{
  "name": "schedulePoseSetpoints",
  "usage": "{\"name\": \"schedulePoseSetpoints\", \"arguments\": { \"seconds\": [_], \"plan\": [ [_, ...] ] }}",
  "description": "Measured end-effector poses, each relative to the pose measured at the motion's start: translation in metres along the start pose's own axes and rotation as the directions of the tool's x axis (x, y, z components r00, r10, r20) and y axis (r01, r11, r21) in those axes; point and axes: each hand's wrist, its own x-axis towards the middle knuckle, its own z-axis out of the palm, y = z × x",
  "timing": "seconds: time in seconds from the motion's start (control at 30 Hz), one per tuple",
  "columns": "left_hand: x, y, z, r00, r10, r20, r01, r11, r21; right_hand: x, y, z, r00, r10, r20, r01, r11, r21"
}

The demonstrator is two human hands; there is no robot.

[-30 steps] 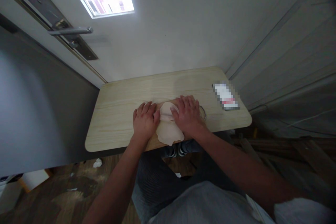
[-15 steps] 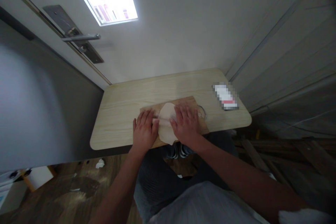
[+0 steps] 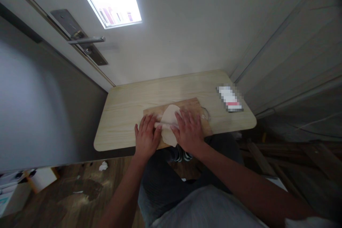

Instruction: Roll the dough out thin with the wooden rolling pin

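A thin, pale rolling pin lies crosswise over a flat sheet of dough on a small wooden board. My left hand rests on the pin's left end, fingers stretched forward and thumb pointing inward. Over the right end lies my right hand, its fingers spread and flat, with the thumb near the dough's middle. Both palms cover the pin's ends, so only its middle shows. The dough reaches past the pin on the far and near sides, and its near edge comes to the board's front.
The board sits at the front edge of a light wood table, with a metal ring on its right side. A phone lies at the right. Behind the table stands a door with a metal handle. Crumpled paper is on the floor.
Both hands and the rolling pin have moved slightly toward me over the dough. More of the board's far edge shows. The view has shifted a little.
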Motion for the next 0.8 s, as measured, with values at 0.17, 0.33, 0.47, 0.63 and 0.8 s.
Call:
{"name": "schedulePoseSetpoints", "arguments": {
  "seconds": [0.17, 0.33, 0.47, 0.63, 0.8],
  "plan": [
    [0.015, 0.003, 0.005, 1.0, 0.007, -0.01, -0.007, 1.0, 0.014, 0.019, 0.006, 0.0, 1.0, 0.023, 0.016, -0.022, 0.999, -0.026],
    [0.032, 0.009, 0.005, 1.0, 0.003, -0.014, -0.002, 0.999, 0.044, 0.037, 0.012, 0.0, 0.999, 0.049, 0.024, -0.048, 0.997, -0.062],
    [0.046, 0.011, 0.008, 1.0, -0.003, -0.003, 0.003, 0.997, 0.074, 0.05, 0.019, 0.003, 0.999, 0.038, 0.012, -0.038, 0.998, -0.058],
    [0.061, 0.012, 0.009, 1.0, 0.0, 0.016, -0.001, 0.996, 0.089, 0.061, 0.026, 0.004, 0.999, 0.039, -0.008, -0.039, 0.997, -0.06],
    [0.075, 0.013, 0.014, 1.0, 0.014, -0.002, -0.014, 0.995, 0.1, 0.073, 0.031, 0.004, 0.998, 0.057, -0.027, -0.059, 0.996, -0.064]
  ]
}}
